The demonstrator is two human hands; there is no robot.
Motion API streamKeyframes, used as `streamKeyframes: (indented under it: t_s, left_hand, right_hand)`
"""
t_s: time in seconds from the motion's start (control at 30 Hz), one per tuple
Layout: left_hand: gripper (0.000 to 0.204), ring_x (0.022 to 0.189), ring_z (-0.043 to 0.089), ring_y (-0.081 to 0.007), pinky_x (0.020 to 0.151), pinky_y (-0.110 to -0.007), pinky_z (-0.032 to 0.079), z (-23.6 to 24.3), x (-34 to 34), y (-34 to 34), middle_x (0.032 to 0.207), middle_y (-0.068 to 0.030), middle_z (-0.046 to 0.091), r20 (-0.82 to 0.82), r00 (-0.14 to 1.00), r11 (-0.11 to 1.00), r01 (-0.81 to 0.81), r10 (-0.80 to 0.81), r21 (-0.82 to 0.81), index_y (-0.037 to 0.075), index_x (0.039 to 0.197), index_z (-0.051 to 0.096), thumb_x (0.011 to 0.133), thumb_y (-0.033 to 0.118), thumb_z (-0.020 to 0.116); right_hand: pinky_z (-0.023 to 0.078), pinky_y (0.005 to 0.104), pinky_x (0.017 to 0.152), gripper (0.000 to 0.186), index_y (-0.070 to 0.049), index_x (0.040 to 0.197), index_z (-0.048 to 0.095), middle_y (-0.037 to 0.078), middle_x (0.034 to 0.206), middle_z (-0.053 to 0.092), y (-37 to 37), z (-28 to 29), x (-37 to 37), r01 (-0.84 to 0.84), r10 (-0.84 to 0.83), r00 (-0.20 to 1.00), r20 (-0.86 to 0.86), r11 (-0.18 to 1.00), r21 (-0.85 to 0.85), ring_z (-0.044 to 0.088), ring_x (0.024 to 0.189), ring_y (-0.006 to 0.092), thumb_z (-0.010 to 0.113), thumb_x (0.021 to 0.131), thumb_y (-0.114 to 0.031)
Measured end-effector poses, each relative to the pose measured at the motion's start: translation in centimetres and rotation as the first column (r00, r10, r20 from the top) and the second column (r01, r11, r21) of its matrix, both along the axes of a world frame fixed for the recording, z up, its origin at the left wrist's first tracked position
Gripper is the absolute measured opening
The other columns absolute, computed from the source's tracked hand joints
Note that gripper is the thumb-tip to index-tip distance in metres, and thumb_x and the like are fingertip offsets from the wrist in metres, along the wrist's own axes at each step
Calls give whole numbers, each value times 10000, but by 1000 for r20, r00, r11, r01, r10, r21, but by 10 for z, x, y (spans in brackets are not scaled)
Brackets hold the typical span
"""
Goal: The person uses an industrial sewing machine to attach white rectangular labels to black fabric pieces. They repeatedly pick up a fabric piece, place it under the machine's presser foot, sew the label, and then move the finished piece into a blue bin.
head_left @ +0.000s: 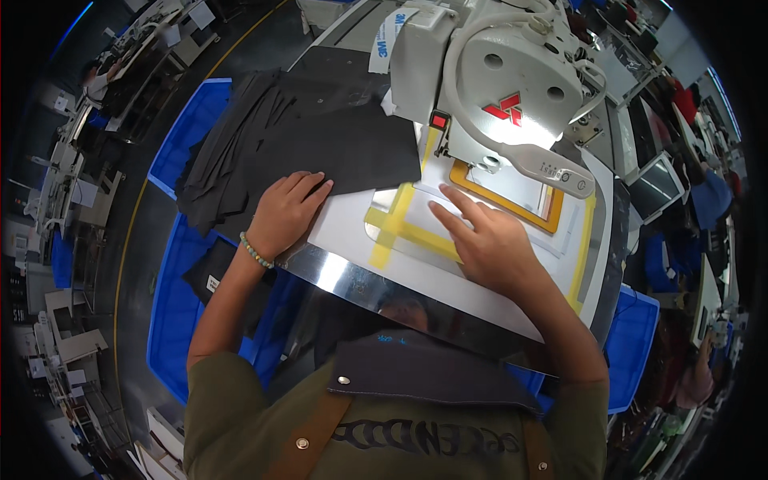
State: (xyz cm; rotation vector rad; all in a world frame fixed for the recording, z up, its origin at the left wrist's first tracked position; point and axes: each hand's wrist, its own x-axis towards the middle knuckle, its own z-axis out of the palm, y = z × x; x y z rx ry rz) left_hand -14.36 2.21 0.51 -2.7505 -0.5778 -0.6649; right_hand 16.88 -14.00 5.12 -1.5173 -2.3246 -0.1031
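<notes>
My left hand (pixel 290 214), a beaded bracelet at its wrist, lies palm down on the near edge of a flat black fabric panel (pixel 344 148). Its fingers stretch over the cloth; its thumb is mostly hidden. The panel's right end reaches the white work plate (pixel 344 228) beside the sewing machine head (pixel 512 72). My right hand (pixel 498 246) rests over the plate's yellow tape border (pixel 420 234), fingers apart and nothing in them. Just beyond those fingertips is an orange-yellow rectangular frame (pixel 550 214) under the machine.
A fanned stack of black fabric pieces (pixel 216 160) lies left of the panel. Blue bins (pixel 168 320) stand below the table at left, with another blue bin (pixel 636 340) at right. A grey control handle (pixel 552 170) on a hose hangs over the frame. A shiny metal edge (pixel 360 284) borders the table.
</notes>
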Motion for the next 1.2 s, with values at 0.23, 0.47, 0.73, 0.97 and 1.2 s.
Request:
streamKeyframes:
  t_s: [0.23, 0.47, 0.73, 0.97, 1.2]
  left_hand:
    - [243, 1001, 682, -245, 832, -361, 571, 11, -10, -19, 1106, -85, 708, 12, 999, 993, -43, 45, -106, 27, 1047, 717, 811, 83, 702]
    - [155, 891, 686, -282, 775, -379, 567, 14, -60, -9, 1021, -91, 711, 57, 982, 977, -171, 180, -128, 6, 952, 695, 803, 27, 734]
    - [274, 835, 659, -255, 713, -358, 549, 12, -62, 2, 989, -88, 680, -36, 994, 992, -106, 104, -72, 11, 1011, 718, 738, 10, 690]
    - [273, 842, 663, -245, 712, -350, 551, 10, 13, 19, 935, -102, 680, 20, 969, 969, 245, -245, 27, -31, 1012, 691, 746, 30, 702]
    - [125, 869, 646, -213, 729, -311, 539, 12, 123, 17, 896, -65, 641, 5, 831, 828, 554, -556, 85, 19, 895, 662, 796, 33, 736]
  right_hand:
    - [518, 274, 552, 153, -56, 817, 635, 40, 812, 554, 47, -47, -22, -74, -2, 951, 310, 969, 234, 622, 750, 152, 705, 698, -122]
    - [483, 271, 489, 150, -49, 791, 652, 46, 766, 553, 36, -44, -36, -56, -38, 963, 267, 940, 336, 592, 645, 151, 716, 674, -117]
    - [453, 272, 507, 102, -87, 666, 608, 16, 742, 529, 37, -48, -27, -57, -28, 966, 258, 947, 316, 577, 673, 139, 709, 668, -105]
    - [477, 292, 597, 87, -94, 762, 607, 35, 750, 528, -12, -26, 36, 124, -193, 959, 205, 943, 309, 587, 746, 164, 673, 708, -80]
    - [499, 288, 610, 90, -63, 823, 646, 34, 842, 604, -84, -33, 103, 303, -367, 900, 234, 915, 267, 616, 800, 176, 675, 739, -53]
